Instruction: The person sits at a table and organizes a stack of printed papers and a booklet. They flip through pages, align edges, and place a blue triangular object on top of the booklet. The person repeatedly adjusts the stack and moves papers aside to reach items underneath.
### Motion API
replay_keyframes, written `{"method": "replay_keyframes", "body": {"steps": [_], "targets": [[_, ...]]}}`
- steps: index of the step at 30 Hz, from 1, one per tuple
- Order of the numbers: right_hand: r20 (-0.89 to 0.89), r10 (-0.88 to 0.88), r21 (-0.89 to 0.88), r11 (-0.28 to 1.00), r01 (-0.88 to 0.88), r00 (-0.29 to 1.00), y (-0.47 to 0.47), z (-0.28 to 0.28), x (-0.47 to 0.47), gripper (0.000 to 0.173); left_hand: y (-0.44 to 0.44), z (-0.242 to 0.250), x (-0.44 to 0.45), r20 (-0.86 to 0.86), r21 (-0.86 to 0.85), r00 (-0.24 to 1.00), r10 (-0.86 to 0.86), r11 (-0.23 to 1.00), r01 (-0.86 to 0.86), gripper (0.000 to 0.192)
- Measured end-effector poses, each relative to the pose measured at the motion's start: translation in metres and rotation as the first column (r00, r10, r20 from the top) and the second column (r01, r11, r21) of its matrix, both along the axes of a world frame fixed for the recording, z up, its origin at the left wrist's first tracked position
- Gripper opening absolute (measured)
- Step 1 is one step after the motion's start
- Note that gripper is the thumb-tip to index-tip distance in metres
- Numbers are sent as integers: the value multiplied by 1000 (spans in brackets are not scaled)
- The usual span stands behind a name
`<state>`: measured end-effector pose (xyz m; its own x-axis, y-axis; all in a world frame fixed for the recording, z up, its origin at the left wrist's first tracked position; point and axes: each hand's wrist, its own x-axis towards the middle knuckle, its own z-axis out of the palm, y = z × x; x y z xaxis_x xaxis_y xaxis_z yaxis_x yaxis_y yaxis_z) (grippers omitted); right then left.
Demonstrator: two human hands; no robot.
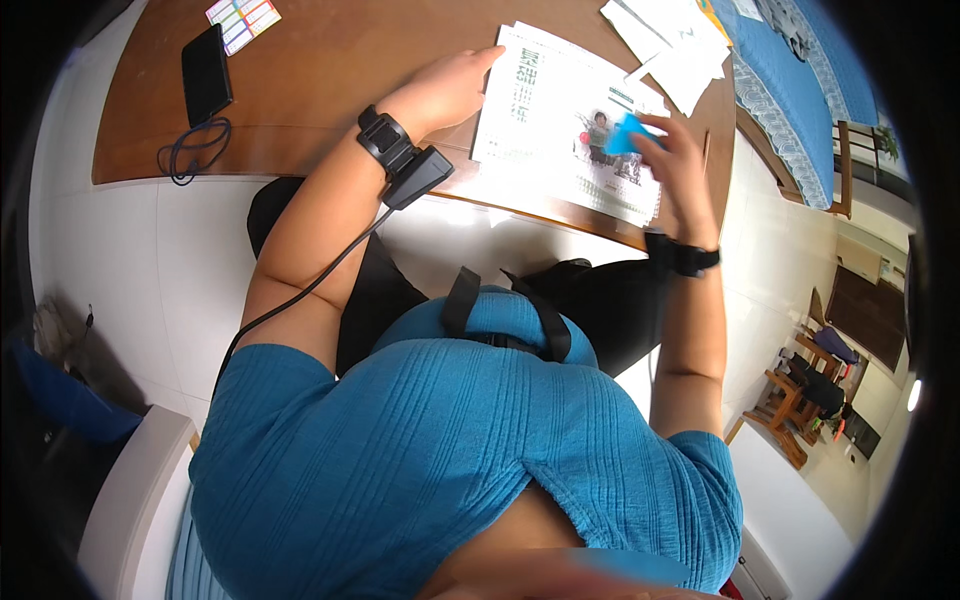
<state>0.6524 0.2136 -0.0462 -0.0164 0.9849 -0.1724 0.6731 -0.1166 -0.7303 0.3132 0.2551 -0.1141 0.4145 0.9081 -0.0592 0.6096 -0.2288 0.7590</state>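
A stack of printed sheets [544,131] with a picture on the top page lies at the front edge of the wooden table. My left hand [442,88] rests at the stack's left side, its fingertips against the paper edge; the lower fingers are partly hidden. Over the right part of the page, my right hand [671,154] holds a small bright-blue piece [624,135] between thumb and fingers. Blur keeps me from telling exactly what that piece is. Both wrists wear black bands, and a cable runs from the device at the left wrist.
The brown wooden table [322,71] carries a black phone [206,79], a coiled dark cable [196,150] and a colourful label sheet [244,21] at left. Loose white papers [671,49] lie at the back right. A thin pencil-like stick [706,150] lies near the right edge.
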Motion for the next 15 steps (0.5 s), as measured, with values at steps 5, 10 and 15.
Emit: {"method": "replay_keyframes", "body": {"steps": [5, 10, 15], "targets": [[93, 310, -32, 951, -309, 946, -1, -26, -128, 31, 2, -8, 1, -27, -10, 999, 18, 1000, -18, 47], [241, 271, 39, 957, -289, 932, -6, -42, -96, 30, 3, -25, 2, -8, 194, 999, 37, 980, -34, 41], [251, -95, -92, 988, 121, 963, -29, -40, 30, 33, 7, -26, 1, -29, 100, 999, 19, 995, -16, 42]]}}
